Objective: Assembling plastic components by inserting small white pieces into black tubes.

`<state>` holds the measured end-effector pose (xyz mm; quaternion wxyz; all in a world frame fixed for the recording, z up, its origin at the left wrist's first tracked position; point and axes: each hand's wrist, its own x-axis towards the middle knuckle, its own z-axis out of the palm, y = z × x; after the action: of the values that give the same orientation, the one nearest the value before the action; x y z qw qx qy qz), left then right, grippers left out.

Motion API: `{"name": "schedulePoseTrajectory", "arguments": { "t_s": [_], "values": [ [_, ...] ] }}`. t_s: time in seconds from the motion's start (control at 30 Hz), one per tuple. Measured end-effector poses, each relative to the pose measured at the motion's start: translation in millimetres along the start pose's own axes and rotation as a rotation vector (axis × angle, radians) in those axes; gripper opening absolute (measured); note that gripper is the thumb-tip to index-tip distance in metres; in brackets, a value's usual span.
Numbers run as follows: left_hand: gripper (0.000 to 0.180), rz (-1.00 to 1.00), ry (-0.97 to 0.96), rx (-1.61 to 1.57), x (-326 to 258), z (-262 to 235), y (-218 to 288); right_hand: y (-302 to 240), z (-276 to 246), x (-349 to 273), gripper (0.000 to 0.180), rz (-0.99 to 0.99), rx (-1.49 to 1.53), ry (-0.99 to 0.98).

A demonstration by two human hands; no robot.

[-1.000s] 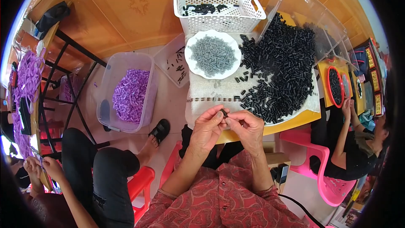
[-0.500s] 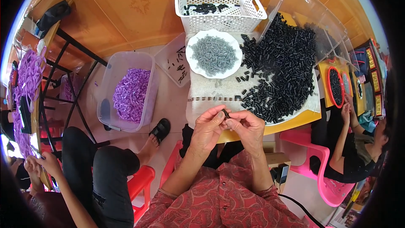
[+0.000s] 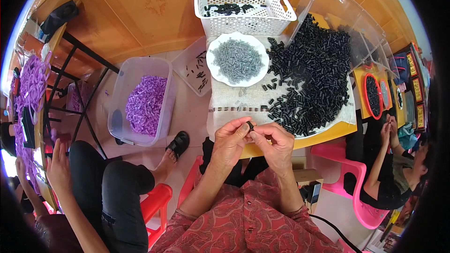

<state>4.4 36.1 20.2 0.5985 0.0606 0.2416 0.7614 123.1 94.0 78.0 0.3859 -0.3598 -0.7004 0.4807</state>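
From the head view, your left hand (image 3: 230, 141) and right hand (image 3: 275, 141) meet at the near edge of the counter (image 3: 323, 133), fingertips pressed together, both pinching one small black tube (image 3: 250, 125) between them. Just beyond them lies a white cloth (image 3: 234, 103) carrying a big heap of black tubes (image 3: 311, 79). A white plate of grey bits (image 3: 237, 59) sits behind it, touching a white basket (image 3: 243, 7). A clear bin of purple pieces (image 3: 143, 100) stands on the floor to your left.
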Motion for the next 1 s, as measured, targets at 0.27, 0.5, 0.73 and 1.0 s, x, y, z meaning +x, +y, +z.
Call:
{"name": "schedulePoseTrajectory", "arguments": {
  "t_s": [0.27, 0.5, 0.73, 1.0],
  "values": [
    [0.022, 0.051, 0.0, 0.067, 0, -1, 1, 6, 2, 2, 0.012, -0.044, -0.011, 0.01],
    [0.023, 0.032, -0.019, 0.074, 2, -5, 3, 4, -9, 8, 0.025, -0.106, -0.175, -0.042],
    [0.028, -0.037, -0.026, 0.029, 3, 1, 6, 3, -12, 16, 0.041, -0.219, -0.209, -0.172],
    [0.033, -0.109, -0.032, 0.061, 3, -5, 3, 9, -10, 10, 0.039, -0.19, -0.186, -0.133]
  ]
}}
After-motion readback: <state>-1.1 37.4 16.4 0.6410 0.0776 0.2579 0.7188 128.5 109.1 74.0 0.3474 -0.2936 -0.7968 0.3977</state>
